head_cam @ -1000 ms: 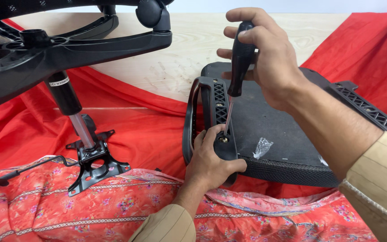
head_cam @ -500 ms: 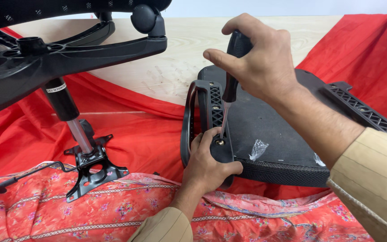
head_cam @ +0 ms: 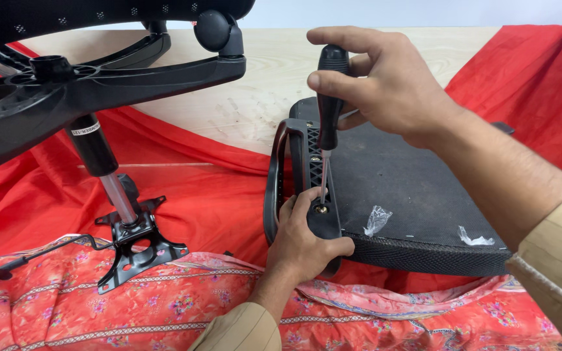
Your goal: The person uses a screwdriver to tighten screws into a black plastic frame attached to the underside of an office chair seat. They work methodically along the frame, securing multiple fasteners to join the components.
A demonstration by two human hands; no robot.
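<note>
Right of centre in the frame, the right hand (head_cam: 385,81) gripped the black handle of a screwdriver (head_cam: 328,110) held upright, its tip set in a screw (head_cam: 321,209) on the black armrest bracket (head_cam: 313,175) at the left edge of an upturned black seat pad (head_cam: 411,188). Just below, the left hand (head_cam: 307,244) clasped the bracket's lower end beside the screw. At the left, a black chair base (head_cam: 99,84) with its gas cylinder (head_cam: 102,166) lay over red cloth (head_cam: 209,195).

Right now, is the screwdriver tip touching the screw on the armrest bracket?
Touching. The head view shows the screwdriver, gripped by the right hand, with its tip seated in the screw, no gap visible.
</note>
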